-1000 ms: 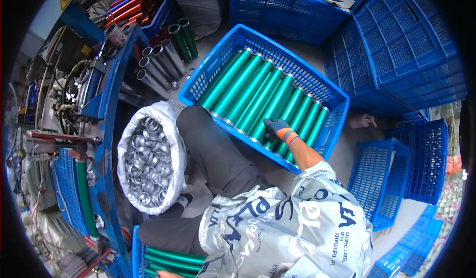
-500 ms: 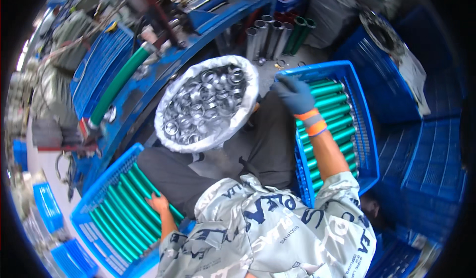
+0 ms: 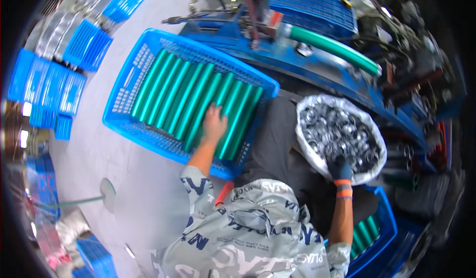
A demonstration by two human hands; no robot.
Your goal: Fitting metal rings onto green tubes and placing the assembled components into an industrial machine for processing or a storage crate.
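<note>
Neither grip can be told for sure, but a hasty pull could make the left hand knock together green tubes beneath and beside it, or the right hand spill metal rings just beyond it.

It's probably a workshop: blurred blue bench, green tubes, metal rings.

left: a crate, tubes side by side in it; on my feed i place the left hand on them. right: a sack, rings inside, right hand at its near edge. one leg between crate and sack. workbench beyond both. second crate lower right, more tubes inside. far left: other crates.
</note>
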